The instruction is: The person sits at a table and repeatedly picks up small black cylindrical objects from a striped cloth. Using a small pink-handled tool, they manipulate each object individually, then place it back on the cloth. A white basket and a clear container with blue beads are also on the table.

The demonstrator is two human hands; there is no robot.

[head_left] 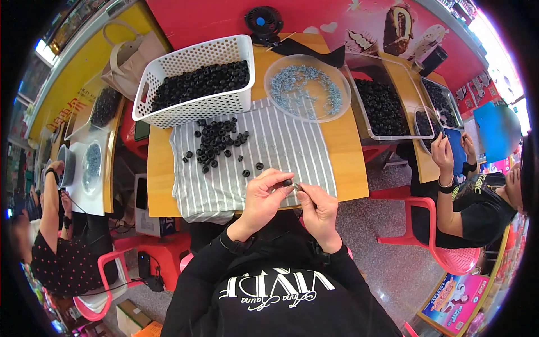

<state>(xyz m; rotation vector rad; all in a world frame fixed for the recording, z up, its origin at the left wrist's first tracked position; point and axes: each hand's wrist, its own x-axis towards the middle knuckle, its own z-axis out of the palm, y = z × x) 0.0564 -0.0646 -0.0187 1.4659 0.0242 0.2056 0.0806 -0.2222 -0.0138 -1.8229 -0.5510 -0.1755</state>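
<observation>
My left hand (261, 201) pinches a small black round plastic part (287, 182) between thumb and fingertips, above the near edge of a grey-and-white striped cloth (286, 149). Close beside it, my right hand (319, 210) is closed in a pinch on a tiny greyish piece (297, 186), too small to name. The fingertips of both hands nearly meet there. On the cloth, farther off, lies a loose pile of black round parts (216, 140), some showing a hole. Two single ones lie nearest my left hand.
A white perforated basket (193, 115) of black parts stands at the back left. Behind the cloth sit a round clear tray (269, 106) with small light-blue pieces and a black fan (264, 22). A clear bin (359, 115) stands right. People work at tables on both sides.
</observation>
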